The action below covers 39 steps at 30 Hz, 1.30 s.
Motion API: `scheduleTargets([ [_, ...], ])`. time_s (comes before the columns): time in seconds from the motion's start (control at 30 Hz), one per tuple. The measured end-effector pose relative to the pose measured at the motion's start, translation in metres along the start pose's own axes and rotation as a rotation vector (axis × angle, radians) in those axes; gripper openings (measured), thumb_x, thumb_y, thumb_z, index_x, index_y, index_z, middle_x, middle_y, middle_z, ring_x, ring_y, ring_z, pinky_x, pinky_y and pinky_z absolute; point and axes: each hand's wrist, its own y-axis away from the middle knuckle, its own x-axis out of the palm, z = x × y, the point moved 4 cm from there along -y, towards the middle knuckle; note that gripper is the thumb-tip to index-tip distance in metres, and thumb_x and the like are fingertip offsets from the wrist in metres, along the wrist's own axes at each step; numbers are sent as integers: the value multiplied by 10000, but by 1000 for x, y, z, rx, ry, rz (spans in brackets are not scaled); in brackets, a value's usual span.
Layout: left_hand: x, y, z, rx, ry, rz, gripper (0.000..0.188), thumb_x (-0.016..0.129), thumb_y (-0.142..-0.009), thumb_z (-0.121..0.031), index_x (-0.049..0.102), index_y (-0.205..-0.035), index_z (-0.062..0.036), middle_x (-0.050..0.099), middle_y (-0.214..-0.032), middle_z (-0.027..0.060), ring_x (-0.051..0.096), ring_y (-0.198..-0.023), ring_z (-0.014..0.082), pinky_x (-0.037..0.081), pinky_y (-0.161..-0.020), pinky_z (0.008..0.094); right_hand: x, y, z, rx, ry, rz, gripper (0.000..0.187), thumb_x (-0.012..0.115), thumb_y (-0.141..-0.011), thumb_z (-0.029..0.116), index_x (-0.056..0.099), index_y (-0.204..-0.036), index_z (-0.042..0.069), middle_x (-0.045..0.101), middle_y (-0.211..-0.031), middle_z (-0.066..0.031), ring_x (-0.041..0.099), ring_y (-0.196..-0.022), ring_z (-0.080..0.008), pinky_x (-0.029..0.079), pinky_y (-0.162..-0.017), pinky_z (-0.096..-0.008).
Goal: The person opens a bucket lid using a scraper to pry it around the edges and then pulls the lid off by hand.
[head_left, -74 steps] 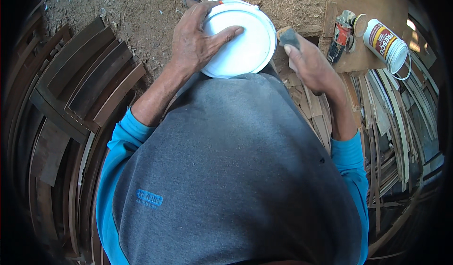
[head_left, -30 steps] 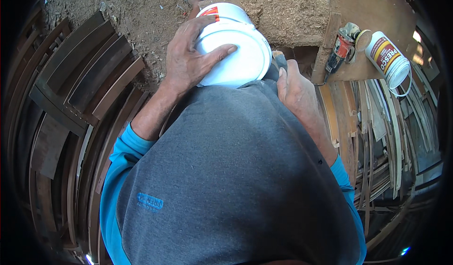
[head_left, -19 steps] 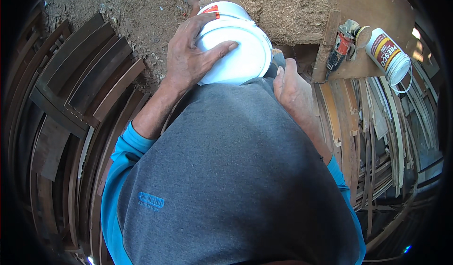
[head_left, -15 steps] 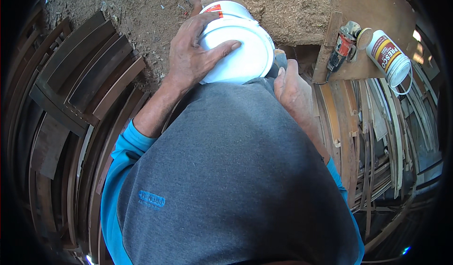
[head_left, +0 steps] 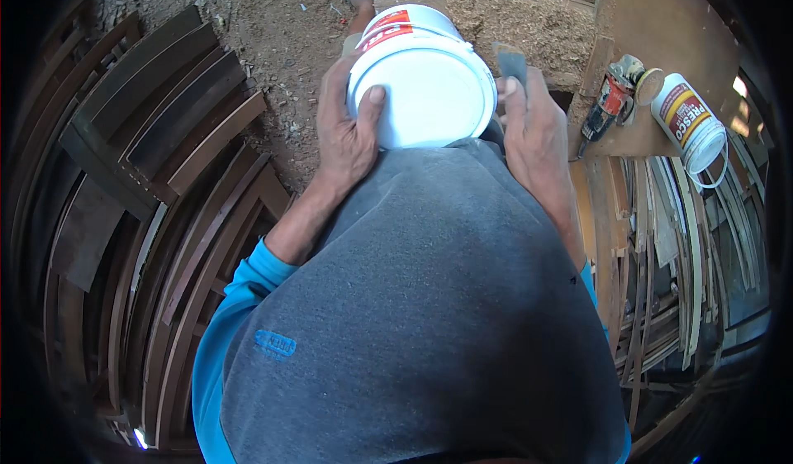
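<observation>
Where the white bucket (head_left: 421, 92) is: tipped between my hands, round end facing me.
Left hand (head_left: 347, 138): half spread, gripping its left side.
Right hand (head_left: 535, 125): curled round a flat grey tool (head_left: 511, 65).
Tool and thumb: tool now raised beside the rim, left thumb off the middle, so the end is more exposed.

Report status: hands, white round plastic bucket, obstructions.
Left hand gripping white round plastic bucket at rim. Right hand holding flat grey piece with tan tip beside it. Red-and-black power tool off right, not in the way.
</observation>
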Motion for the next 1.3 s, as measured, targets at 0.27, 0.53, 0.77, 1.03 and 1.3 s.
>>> scheduleTargets([
  [0.27, -2, -61, -25, 75, -22, 328, 439, 587, -1010, -409, 615, -1329, -109, 716, -1105, 132, 719, -946, 242, 599, -821, 383, 33, 23, -45, -115, -80, -37, 210, 459, -1041, 162, 508, -971, -30, 625, -788, -220, 654, -715, -398, 492, -670, -481],
  [0.53, 15, -73, -42, 212, -125, 491, 441, 703, -922, -437, 669, -1240, -133, 732, -1056, 130, 743, -902, 272, 620, -776, 387, 5, 49, -44, -216, -105, -200, 209, 478, -1032, 140, 569, -1162, 4, 661, -924, -174, 690, -782, -331, 531, -694, -444],
  [0.77, 15, -61, -46, 202, -392, 285, 446, 722, -916, -435, 685, -1206, -98, 723, -1059, 136, 730, -924, 268, 600, -790, 391, 2, 27, -35, -509, 314, -186, 345, 586, -974, 119, 573, -1313, 54, 612, -895, -118, 681, -826, -270, 566, -681, -388],
  [1.03, 14, -65, -44, 190, -384, 312, 423, 719, -915, -440, 704, -1168, -101, 724, -1049, 134, 724, -934, 273, 588, -802, 400, -7, 25, -26, -584, 506, -134, 336, 585, -973, 136, 582, -1297, 47, 577, -838, -83, 669, -793, -209, 571, -655, -345],
  [1.3, 12, -67, -44, 225, -290, 303, 414, 711, -925, -427, 706, -1171, -95, 723, -1063, 130, 721, -942, 258, 590, -814, 397, 2, 13, -15, -541, 549, -20, 147, 525, -964, 89, 533, -1081, -1, 632, -877, -128, 717, -779, -281, 586, -630, -391],
])
